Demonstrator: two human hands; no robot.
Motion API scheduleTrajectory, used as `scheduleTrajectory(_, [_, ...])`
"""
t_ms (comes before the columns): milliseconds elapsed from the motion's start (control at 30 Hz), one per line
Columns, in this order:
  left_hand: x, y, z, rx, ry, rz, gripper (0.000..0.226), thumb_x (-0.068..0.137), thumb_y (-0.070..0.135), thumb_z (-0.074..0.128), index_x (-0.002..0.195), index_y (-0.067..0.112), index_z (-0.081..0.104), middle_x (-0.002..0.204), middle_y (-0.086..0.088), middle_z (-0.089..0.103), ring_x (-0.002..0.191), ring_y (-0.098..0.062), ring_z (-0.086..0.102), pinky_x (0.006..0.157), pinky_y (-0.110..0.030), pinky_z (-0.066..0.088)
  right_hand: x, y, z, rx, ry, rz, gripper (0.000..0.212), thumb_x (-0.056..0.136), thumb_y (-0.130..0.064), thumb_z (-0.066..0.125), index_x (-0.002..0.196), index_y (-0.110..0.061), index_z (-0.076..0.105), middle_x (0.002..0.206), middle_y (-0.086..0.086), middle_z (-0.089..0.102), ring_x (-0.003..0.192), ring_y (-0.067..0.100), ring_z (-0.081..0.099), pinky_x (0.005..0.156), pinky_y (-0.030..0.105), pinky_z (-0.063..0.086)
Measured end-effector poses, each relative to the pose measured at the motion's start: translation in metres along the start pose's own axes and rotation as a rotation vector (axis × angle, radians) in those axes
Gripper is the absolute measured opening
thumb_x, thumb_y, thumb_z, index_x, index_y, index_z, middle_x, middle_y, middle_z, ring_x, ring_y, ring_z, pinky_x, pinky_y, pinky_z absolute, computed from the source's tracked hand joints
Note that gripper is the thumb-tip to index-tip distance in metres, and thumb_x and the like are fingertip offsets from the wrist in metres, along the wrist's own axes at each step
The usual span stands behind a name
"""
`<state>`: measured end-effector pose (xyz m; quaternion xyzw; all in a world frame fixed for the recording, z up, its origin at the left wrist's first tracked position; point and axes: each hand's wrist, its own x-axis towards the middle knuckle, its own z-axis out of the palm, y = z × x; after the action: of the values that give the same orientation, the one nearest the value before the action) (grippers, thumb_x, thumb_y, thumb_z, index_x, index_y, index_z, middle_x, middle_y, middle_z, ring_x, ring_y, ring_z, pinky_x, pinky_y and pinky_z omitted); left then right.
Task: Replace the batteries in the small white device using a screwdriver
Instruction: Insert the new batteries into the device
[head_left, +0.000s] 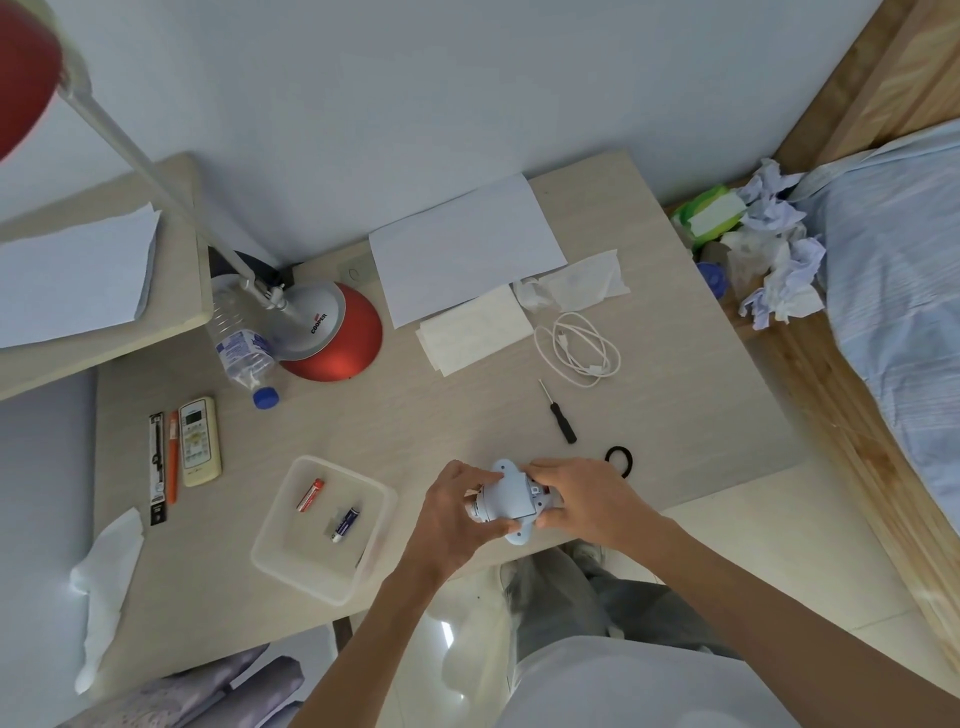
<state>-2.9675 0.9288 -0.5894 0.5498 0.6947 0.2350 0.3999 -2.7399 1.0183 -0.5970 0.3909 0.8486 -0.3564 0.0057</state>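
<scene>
At the pale desk's (467, 415) front edge, the white device (506, 493) is gripped by the left hand (457, 512), fingers curled round its left side, and by the right hand (587, 499), fingers pinching its right end, with the screwdriver (558, 413) lying just beyond and 2 cells, a red battery (310, 494) and a blue battery (345, 524), in the clear tray (291, 569) to the left.

Pale wood desk (467, 415) is kinda cluttered: black screwdriver (558, 413) just past the right hand (587, 499), hair tie (621, 460) right beside it, clear plastic tray (306, 551) left of the left hand (457, 514), white cable (579, 348), paper sheet (462, 249) and red lamp base (337, 338) farther back.
</scene>
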Motion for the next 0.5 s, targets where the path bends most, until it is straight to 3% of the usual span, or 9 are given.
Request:
scheduleTrajectory(100, [0.001, -0.001, 0.003, -0.026, -0.01, -0.026, 0.069, 0.061, 0.05, 0.099, 0.121, 0.034, 0.067, 0.122, 0.009, 0.064, 0.107, -0.016, 0.067, 0.085, -0.032, 0.063, -0.001, 0.001, 0.001, 0.005, -0.001, 0.015, 0.047, 0.082, -0.053, 0.072, 0.124, -0.032, 0.064, 0.107, -0.011, 0.072, 0.088, 0.01, 0.066, 0.081, 0.033, 0.06])
scheduleTrajectory(233, [0.0, 0.003, 0.005, -0.059, -0.043, -0.062, 0.067, 0.063, 0.041, 0.1, 0.12, 0.032, 0.066, 0.122, 0.009, 0.067, 0.099, -0.012, 0.069, 0.077, -0.013, 0.055, -0.004, -0.003, -0.001, 0.075, -0.009, 0.07, 0.053, 0.082, -0.047, 0.077, 0.131, -0.034, 0.064, 0.111, -0.014, 0.072, 0.093, 0.007, 0.066, 0.084, 0.03, 0.058])
scheduleTrajectory(400, [-0.001, 0.007, 0.005, -0.061, -0.042, -0.049, 0.067, 0.062, 0.036, 0.101, 0.119, 0.033, 0.066, 0.118, 0.012, 0.068, 0.097, -0.001, 0.067, 0.073, -0.009, 0.051, -0.005, -0.014, -0.018, 0.415, -0.141, 0.155, 0.063, 0.065, -0.057, 0.09, 0.121, -0.034, 0.07, 0.105, -0.014, 0.074, 0.089, 0.005, 0.07, 0.08, 0.026, 0.06])
scheduleTrajectory(500, [-0.001, 0.008, 0.004, -0.07, -0.036, -0.036, 0.065, 0.063, 0.033, 0.102, 0.117, 0.03, 0.067, 0.114, 0.013, 0.07, 0.095, 0.004, 0.067, 0.075, -0.007, 0.051, 0.001, -0.015, -0.028, 0.58, -0.25, 0.181, 0.042, 0.079, -0.055, 0.083, 0.115, -0.036, 0.073, 0.101, -0.01, 0.078, 0.093, 0.011, 0.075, 0.087, 0.034, 0.061])
